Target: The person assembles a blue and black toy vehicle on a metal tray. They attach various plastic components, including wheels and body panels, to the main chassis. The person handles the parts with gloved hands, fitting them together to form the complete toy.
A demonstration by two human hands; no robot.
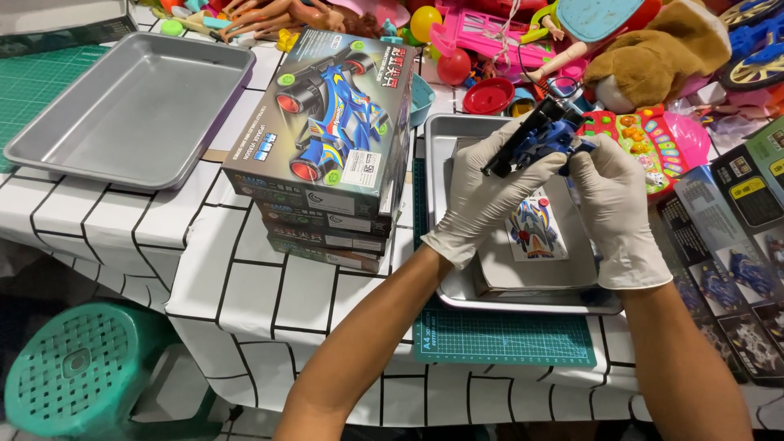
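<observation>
Two gloved hands meet right of centre in the frame, and we have a small blue and black toy car [541,135] pinched between them. Our left hand [483,192] wraps its fingers around the car's lower left end; our right hand [614,200] presses thumb and fingertips against the right side. Both are closed on it, holding it in the air above a metal tray [435,155]. In that tray, directly beneath the car, lies a flat grey box lid with a sticker sheet [535,233] on it. Under the tray a green cutting mat [506,339] shows at the lower edge.

To the left stands a stack of boxed car kits [331,147], and at upper left an empty second tray [131,110]. A heap of mixed toys [572,41] fills the top right.

We judge the risk to be small parts: the gloves look loose at the fingertips, though the view is too coarse to be sure, and a slip could snap a thin piece or drop it off the table edge towards the green stool [77,367].
</observation>
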